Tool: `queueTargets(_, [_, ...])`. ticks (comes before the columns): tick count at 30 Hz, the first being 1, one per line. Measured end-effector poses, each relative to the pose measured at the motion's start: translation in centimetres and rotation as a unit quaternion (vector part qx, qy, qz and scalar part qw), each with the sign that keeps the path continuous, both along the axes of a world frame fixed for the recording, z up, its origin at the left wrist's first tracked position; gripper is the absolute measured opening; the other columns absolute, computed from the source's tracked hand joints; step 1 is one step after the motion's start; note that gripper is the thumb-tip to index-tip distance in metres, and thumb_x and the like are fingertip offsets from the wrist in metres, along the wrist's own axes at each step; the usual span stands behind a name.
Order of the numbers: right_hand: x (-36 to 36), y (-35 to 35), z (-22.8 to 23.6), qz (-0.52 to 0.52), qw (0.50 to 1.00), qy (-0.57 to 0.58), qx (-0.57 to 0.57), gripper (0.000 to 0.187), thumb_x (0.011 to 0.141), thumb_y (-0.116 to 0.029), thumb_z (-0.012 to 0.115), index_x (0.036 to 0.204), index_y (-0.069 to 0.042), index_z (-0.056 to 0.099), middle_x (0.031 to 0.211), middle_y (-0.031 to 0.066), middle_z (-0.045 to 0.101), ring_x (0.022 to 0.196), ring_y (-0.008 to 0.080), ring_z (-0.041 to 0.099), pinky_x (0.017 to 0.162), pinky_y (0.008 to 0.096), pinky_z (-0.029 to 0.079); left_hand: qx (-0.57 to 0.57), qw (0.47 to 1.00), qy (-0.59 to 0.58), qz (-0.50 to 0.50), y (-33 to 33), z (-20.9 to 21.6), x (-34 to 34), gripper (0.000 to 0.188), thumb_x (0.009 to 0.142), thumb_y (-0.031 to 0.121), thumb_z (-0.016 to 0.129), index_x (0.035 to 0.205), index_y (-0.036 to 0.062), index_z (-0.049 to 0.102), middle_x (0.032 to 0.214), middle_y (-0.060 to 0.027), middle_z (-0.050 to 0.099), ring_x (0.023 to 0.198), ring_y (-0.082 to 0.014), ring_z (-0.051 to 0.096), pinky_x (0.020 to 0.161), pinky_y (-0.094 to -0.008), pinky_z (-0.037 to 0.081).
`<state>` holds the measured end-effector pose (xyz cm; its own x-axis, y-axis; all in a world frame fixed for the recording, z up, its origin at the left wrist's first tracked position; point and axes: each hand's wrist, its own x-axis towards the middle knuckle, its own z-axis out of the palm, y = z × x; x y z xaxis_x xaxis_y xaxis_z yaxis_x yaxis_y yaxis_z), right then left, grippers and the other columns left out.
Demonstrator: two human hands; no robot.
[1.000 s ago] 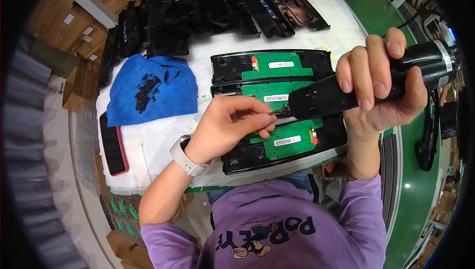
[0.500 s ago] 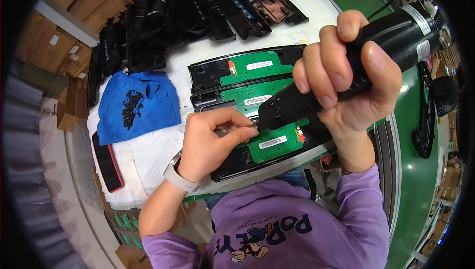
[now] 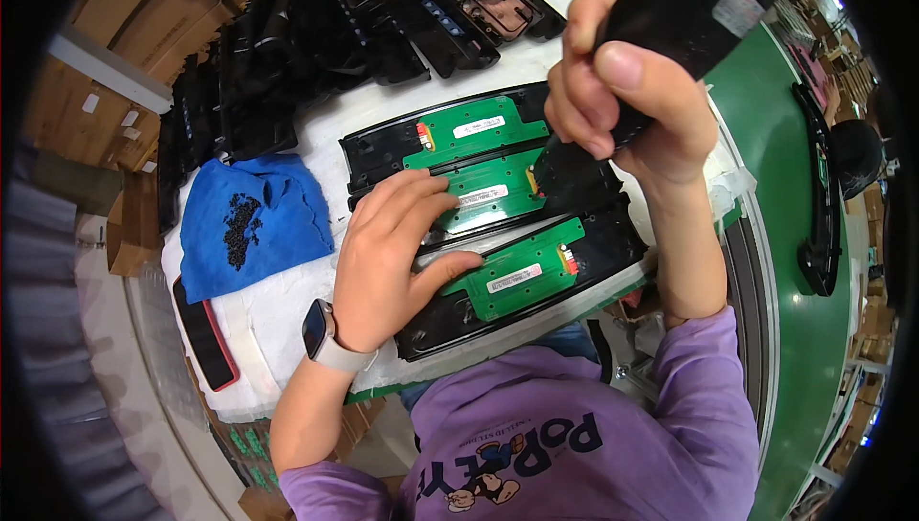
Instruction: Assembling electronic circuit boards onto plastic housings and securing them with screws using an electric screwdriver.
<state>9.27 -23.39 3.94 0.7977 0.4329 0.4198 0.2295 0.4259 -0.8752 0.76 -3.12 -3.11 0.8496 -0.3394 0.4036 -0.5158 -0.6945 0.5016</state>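
Observation:
Three black plastic panels lie side by side on the table, each bearing a green circuit board: a far board (image 3: 450, 143), a middle board (image 3: 512, 200) and a near board (image 3: 546, 253). My right hand (image 3: 670, 114) is wrapped round a black electric screwdriver (image 3: 684, 4). Its lower end is by the right end of the middle board; whether the bit touches is hidden. My left hand (image 3: 378, 258) rests with fingers spread, fingertips on the middle board's left part and thumb near the close board's left edge.
A blue cloth (image 3: 302, 229) with a heap of small black screws (image 3: 242, 231) lies left, beside a red-edged phone (image 3: 207, 341). Many black plastic parts (image 3: 325, 42) are piled at the back. Another black panel (image 3: 818, 205) stands at far right, beyond the green surface (image 3: 771, 119).
The screwdriver has moved from the near board up and away to the middle board. My left hand has gone from a pinch beside the bit to spread fingers on the middle panel.

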Motion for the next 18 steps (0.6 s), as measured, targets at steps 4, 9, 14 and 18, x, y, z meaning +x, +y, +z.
queueTargets(4, [0.0, 0.4, -0.3, -0.002, 1.000, 0.010, 0.023, 0.017, 0.073, -0.011, 0.059, 0.067, 0.002, 0.051, 0.049, 0.0035, 0.045, 0.037, 0.0108, 0.042, 0.037, 0.0229, 0.033, 0.024, 1.000, 0.004, 0.001, 0.0, -0.3, -0.2, 0.036, 0.063, 0.021, 0.075, 0.091, 0.0006, 0.062, 0.103, -0.0127, 0.059, 0.106, -0.0312, 0.051, 0.088, -0.0397, 0.041])
queueTargets(9, [-0.1, 0.4, -0.6, 0.001, 1.000, -0.018, -0.005, 0.018, 0.076, -0.014, 0.056, 0.077, 0.000, 0.046, 0.050, 0.0027, 0.042, 0.037, 0.0103, 0.040, 0.037, 0.0231, 0.031, 0.014, 1.000, -0.002, -0.003, 0.1, -0.3, -0.3, 0.026, 0.066, 0.014, 0.072, 0.087, 0.0010, 0.063, 0.101, -0.0121, 0.060, 0.106, -0.0303, 0.051, 0.088, -0.0396, 0.042])
queueTargets(14, [-0.1, 0.2, -0.6, 0.015, 0.997, -0.039, -0.058, 0.024, 0.077, -0.017, 0.055, 0.086, -0.001, 0.039, 0.050, 0.0021, 0.038, 0.037, 0.0101, 0.037, 0.036, 0.0227, 0.028, 0.030, 0.999, 0.011, -0.011, 0.0, -0.1, -0.3, 0.025, 0.067, 0.007, 0.070, 0.090, -0.0002, 0.063, 0.104, -0.0123, 0.060, 0.108, -0.0311, 0.050, 0.088, -0.0379, 0.043])
queueTargets(18, [-0.1, 1.2, -0.9, 0.060, 0.995, -0.047, -0.063, 0.026, 0.073, -0.016, 0.058, 0.081, -0.001, 0.038, 0.051, 0.0024, 0.038, 0.036, 0.0101, 0.037, 0.035, 0.0219, 0.027, 0.034, 0.999, -0.001, -0.010, 0.0, -0.3, -0.3, 0.022, 0.068, 0.005, 0.068, 0.090, -0.0010, 0.063, 0.102, -0.0129, 0.060, 0.108, -0.0312, 0.051, 0.087, -0.0380, 0.044])
